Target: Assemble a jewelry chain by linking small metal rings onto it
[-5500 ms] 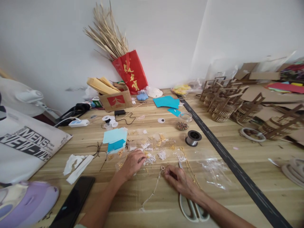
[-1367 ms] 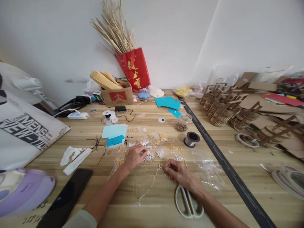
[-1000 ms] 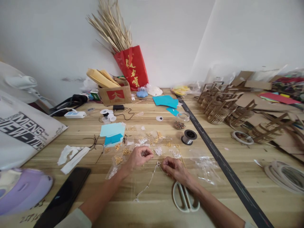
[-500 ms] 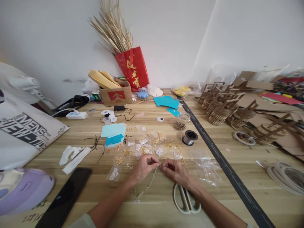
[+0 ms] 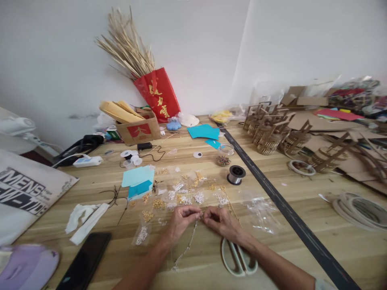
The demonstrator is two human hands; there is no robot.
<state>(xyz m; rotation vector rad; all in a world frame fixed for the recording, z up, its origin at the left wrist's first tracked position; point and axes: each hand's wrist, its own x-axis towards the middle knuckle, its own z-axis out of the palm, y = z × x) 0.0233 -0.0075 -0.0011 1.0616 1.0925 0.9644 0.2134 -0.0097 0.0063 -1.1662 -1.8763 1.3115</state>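
Observation:
My left hand (image 5: 182,220) is closed in a pinch on the upper end of a thin silver chain (image 5: 190,243), which hangs down and trails onto the table. Fingertip to fingertip with it, my right hand (image 5: 221,220) also pinches; a tiny piece at its fingers is too small to name. Under my right wrist lie scissors (image 5: 236,262) with pale green handles. A gold chain (image 5: 231,205) runs along the table behind the right hand. Just beyond both hands are small piles of silver findings (image 5: 198,197) and gold findings (image 5: 159,204), partly on clear plastic bags.
A spool of clear line (image 5: 236,175) stands at the right, near plastic bags (image 5: 263,213). A black phone (image 5: 86,259) and white strips (image 5: 89,223) lie left. Small woven baskets (image 5: 269,139) crowd the back right. A red bag (image 5: 160,94) leans on the wall.
The camera view has swung a little to the right and up, so the table's contents appear shifted left. Both hands stay pinched together at the chain's end.

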